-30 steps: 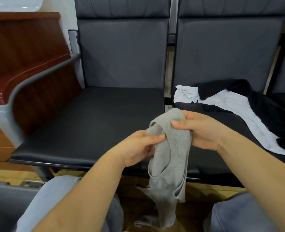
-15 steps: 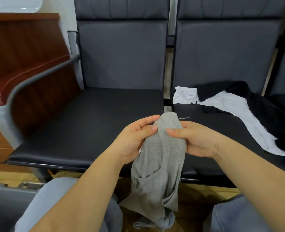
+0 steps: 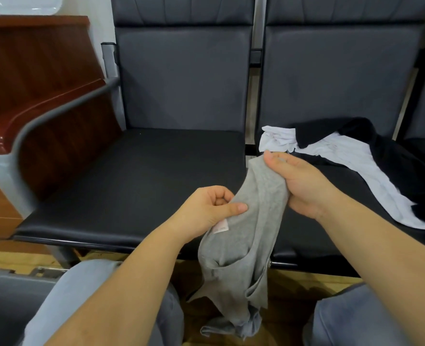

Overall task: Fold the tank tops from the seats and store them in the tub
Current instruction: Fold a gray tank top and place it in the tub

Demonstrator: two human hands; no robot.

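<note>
A grey tank top hangs bunched between my hands, in front of the two dark seats and above my knees. My right hand grips its upper end, fingers curled round the cloth. Lower and to the left, my left hand pinches its edge with thumb and fingers beside a small pink label. A white tank top and a black one lie crumpled together on the right seat. A grey tub shows at the bottom left corner.
The left seat is bare black leather. A wooden armrest on a grey metal frame borders it on the left, with a wooden cabinet behind. Wooden floor shows under the seats.
My right hand has risen and moved right with the top end of the grey tank top. My left hand has slid down its edge, so the cloth now stretches slanted between them.
</note>
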